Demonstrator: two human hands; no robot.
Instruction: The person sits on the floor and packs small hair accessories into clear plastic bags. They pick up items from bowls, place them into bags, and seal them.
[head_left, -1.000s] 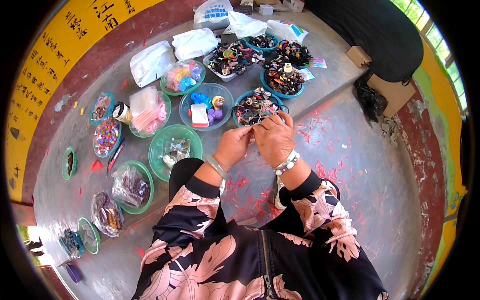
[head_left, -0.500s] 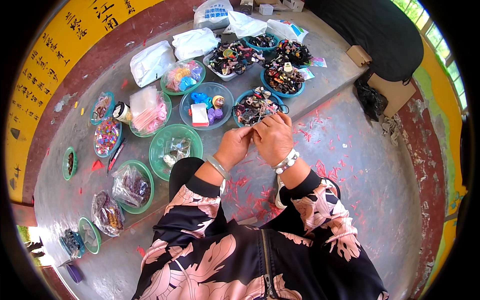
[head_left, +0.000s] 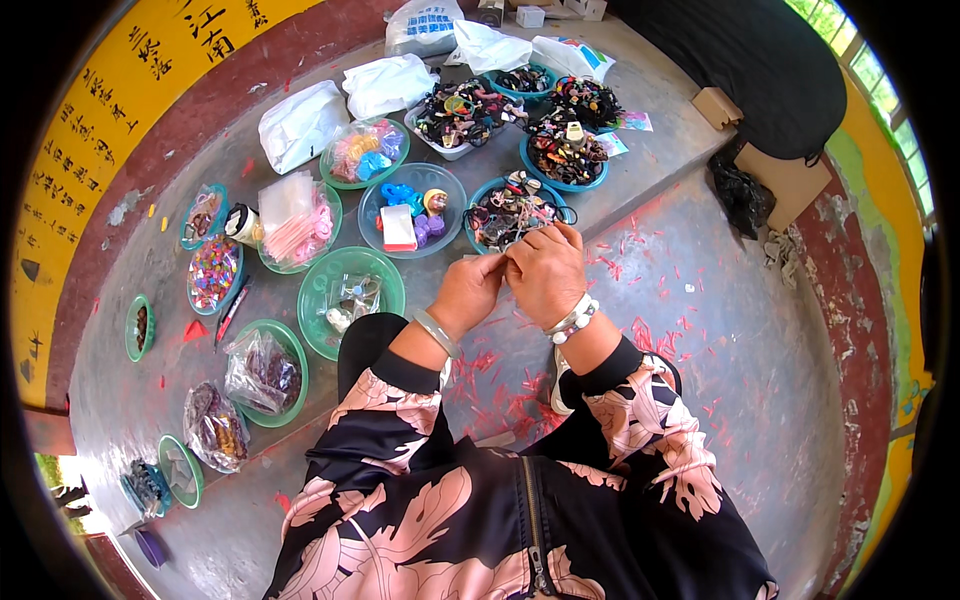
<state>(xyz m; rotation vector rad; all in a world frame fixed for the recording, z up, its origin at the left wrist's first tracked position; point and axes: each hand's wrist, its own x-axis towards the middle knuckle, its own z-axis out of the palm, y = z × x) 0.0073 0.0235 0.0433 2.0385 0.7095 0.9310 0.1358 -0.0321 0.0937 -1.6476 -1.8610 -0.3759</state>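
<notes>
My left hand [head_left: 468, 295] and my right hand [head_left: 546, 275] meet fingertip to fingertip in front of me, both closed. Whatever they pinch between them is hidden by the fingers. Just beyond them stands a blue bowl of dark hair ties and small trinkets [head_left: 514, 212]. To the left of my left hand is a green bowl [head_left: 318, 268] holding clear plastic packets and small white pieces. A clear bowl [head_left: 374, 232] with blue, purple and yellow pieces and a white-and-red box sits behind that.
More bowls of hair ties [head_left: 566, 150] crowd the ledge beyond, beside white plastic bags [head_left: 300, 125]. A green bowl [head_left: 296, 405] with a bagged dark bundle [head_left: 262, 372] is at left. Red scraps [head_left: 640, 335] litter the floor. A black bag [head_left: 740, 195] lies at right by cardboard.
</notes>
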